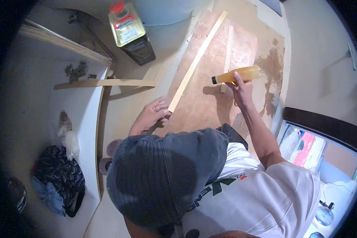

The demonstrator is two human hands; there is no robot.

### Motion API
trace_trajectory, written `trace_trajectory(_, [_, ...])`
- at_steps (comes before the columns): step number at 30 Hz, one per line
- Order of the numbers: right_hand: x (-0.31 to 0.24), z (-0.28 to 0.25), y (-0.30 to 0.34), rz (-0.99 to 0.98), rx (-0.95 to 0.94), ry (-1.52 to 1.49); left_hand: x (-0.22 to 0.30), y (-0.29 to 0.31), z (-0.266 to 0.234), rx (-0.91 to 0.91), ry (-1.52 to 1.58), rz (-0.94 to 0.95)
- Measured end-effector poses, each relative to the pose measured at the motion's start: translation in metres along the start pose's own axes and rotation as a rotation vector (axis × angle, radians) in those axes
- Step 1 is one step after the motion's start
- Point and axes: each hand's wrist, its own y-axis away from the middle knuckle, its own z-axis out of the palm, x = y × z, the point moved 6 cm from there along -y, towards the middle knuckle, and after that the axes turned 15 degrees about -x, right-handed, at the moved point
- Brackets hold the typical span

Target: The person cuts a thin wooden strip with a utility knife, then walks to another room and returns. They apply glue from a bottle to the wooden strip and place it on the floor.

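My right hand (242, 93) is wrapped round a bottle (242, 74) with amber contents and a black cap. The bottle lies nearly level above a reddish-brown board (200, 97), its cap towards the left. At the board's left side, my left hand (152, 114) has its curled fingers at the near end of a long pale wooden strip (197, 61). That strip slants across the board towards its far edge. A shorter pale strip (228, 47) lies to its right, partly behind the bottle and my right hand.
A tall tin can (133, 35) with a red cap stands at the far left. Another wooden strip (127, 83) juts from an open white cabinet (89, 131), which holds a patterned dark cloth bundle (61, 174). Brown stains (271, 75) mark the surface right of the board.
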Motion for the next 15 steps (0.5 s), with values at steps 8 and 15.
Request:
trace_trajectory(8, [0.019, 0.081, -0.002, -0.060, -0.265, 0.584, -0.090, 0.120, -0.099, 0.489, -0.122, -0.100])
trace_trajectory(15, [0.042, 0.124, -0.005, -0.239, -0.541, 0.728, -0.038, 0.256, -0.102, 0.743, -0.427, -0.174])
